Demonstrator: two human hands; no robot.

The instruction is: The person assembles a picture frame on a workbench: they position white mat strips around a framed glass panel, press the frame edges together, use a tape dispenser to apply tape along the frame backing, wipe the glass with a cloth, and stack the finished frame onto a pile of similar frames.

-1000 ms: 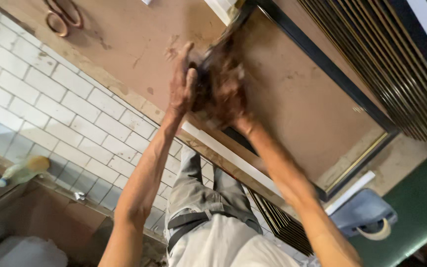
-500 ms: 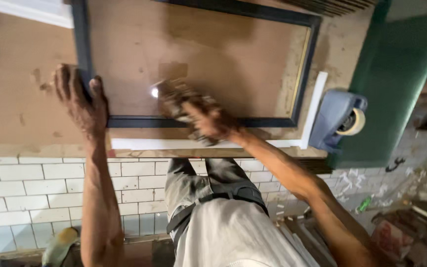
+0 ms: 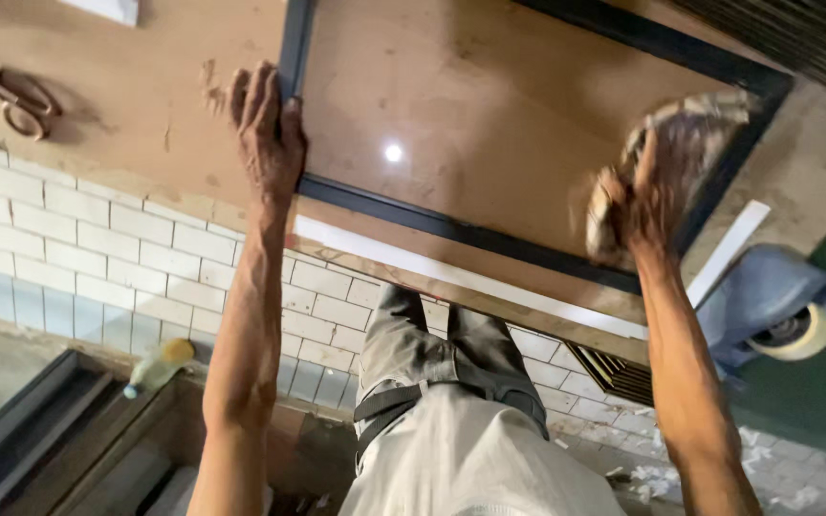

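While the brown wooden workbench (image 3: 117,143) carries a dark-framed rectangular glass pane (image 3: 489,124) lying flat, the left hand (image 3: 265,134) presses open-palmed on the frame's near-left corner — the right hand (image 3: 647,196), blurred, grips a crumpled grey rag (image 3: 685,129) on the pane's right side. Scissors (image 3: 11,91) lie far left.

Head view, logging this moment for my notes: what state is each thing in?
Framed glass panel: flat on the bench, glossy.
Left hand: flat on the frame's corner.
Right hand: closed on a crumpled cloth, blurred.
Scissors: lying untouched.
Tape dispenser: idle, roll loaded.
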